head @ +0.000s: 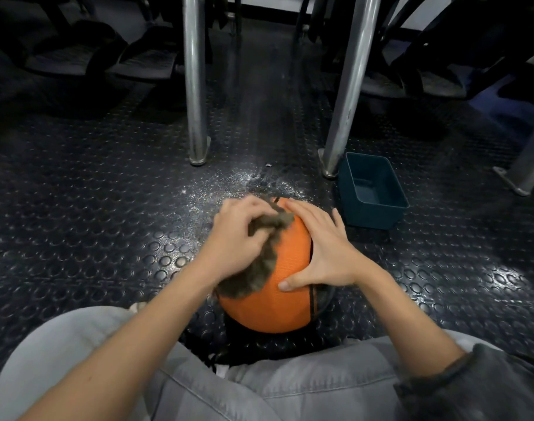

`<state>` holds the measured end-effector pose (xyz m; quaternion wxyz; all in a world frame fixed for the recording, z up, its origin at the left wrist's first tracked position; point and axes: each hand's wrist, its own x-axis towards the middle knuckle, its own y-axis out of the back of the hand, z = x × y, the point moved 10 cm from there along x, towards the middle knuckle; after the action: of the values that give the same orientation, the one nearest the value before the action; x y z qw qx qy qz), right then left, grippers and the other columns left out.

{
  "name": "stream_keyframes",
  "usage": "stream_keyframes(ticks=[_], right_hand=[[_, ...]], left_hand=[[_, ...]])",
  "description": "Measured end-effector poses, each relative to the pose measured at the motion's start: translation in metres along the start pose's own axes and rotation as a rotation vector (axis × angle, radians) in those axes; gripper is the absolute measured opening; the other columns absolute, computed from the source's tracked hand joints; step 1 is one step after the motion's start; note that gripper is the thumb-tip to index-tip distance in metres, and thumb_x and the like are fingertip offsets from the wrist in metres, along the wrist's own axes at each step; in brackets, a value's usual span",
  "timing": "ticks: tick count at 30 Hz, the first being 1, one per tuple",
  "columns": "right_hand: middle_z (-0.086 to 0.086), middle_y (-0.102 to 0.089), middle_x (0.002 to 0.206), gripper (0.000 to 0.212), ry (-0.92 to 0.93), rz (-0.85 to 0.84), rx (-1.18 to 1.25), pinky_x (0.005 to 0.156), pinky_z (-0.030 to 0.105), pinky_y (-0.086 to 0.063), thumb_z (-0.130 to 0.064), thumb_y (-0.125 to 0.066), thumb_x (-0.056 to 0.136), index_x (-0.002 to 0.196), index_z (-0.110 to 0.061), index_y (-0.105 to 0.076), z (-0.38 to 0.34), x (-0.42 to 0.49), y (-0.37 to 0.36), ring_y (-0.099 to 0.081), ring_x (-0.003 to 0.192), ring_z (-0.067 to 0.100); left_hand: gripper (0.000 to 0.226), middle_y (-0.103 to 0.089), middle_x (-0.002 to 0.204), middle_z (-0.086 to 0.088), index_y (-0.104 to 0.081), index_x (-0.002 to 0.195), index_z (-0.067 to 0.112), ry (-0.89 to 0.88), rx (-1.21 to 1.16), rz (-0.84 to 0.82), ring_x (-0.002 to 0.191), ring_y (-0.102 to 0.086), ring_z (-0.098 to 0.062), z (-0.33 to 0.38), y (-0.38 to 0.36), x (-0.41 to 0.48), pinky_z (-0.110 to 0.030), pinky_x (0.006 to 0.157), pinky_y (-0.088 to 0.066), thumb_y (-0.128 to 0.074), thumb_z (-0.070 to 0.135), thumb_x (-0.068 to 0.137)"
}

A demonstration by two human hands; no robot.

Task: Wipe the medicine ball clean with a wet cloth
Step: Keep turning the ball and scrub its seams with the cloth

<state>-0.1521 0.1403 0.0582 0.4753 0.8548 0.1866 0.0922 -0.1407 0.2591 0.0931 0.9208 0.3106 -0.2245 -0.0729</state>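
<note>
Black rubber floor (92,208) with raised round studs fills the frame, glossy in places and speckled with bright wet-looking flecks in a patch just above the centre. Two shiny metal legs (195,86) rise from it toward the upper edge, one left of centre and one leaning to the right, with dim dark furniture behind them across the top. Just right of the right-hand leg's foot sits a dark teal rectangular plastic tub (378,214), open at the top. The medicine ball (277,302) lies on the floor at lower centre, between the knees of a person in grey trousers (290,384); it is orange, with a pebbled skin and thin black seam lines on its right side. The left hand (238,238) clutches a shaggy grey-brown cloth (250,281) against the ball's upper left, the cloth trailing down its side. The right hand (323,253) lies flat on the ball's right side, fingers spread.
</note>
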Motion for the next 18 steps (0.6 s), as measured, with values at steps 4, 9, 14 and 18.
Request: stream_keyframes(ticks=[4,9,14,18], right_hand=[[-0.028,-0.008,0.144,0.131,-0.003,-0.037,0.032,0.113,0.045,0.019,-0.076,-0.063,0.036,0.148,-0.035,-0.009,0.0,0.0,-0.001,0.002,0.133,-0.011],[-0.017,-0.006,0.155,0.13,0.0,-0.054,0.05,0.113,0.048,0.019,-0.076,-0.064,0.038,0.148,-0.036,-0.009,-0.003,0.006,-0.003,0.002,0.14,-0.002],[-0.02,0.007,0.156,0.13,-0.022,-0.145,-0.028,0.11,0.046,0.025,-0.062,-0.082,0.044,0.144,-0.047,0.001,0.005,0.001,0.002,0.018,0.139,-0.002],[-0.021,0.002,0.155,0.116,-0.067,-0.217,-0.08,0.109,0.049,0.024,-0.051,-0.081,0.059,0.142,-0.05,0.001,0.016,-0.011,0.011,0.009,0.138,-0.004]], left_hand=[[0.031,-0.052,0.097,0.033,-0.069,0.095,0.033,-0.146,0.067,-0.119,0.102,-0.043,-0.014,0.015,-0.008,-0.011,-0.041,0.091,-0.032,-0.047,0.043,0.076],[0.008,-0.06,0.096,0.004,-0.066,0.092,0.019,0.276,-0.094,0.023,0.098,-0.055,-0.02,-0.05,0.022,0.018,-0.022,0.078,-0.033,-0.06,0.013,0.089],[0.01,-0.059,0.095,0.014,-0.069,0.091,0.02,0.282,-0.135,0.087,0.102,-0.054,-0.023,-0.051,0.021,-0.005,-0.037,0.094,-0.04,-0.065,0.012,0.086],[0.013,-0.055,0.095,0.019,-0.071,0.097,0.017,0.222,-0.011,0.168,0.102,-0.042,-0.017,-0.034,0.025,-0.021,-0.02,0.082,-0.028,-0.064,0.013,0.086]])
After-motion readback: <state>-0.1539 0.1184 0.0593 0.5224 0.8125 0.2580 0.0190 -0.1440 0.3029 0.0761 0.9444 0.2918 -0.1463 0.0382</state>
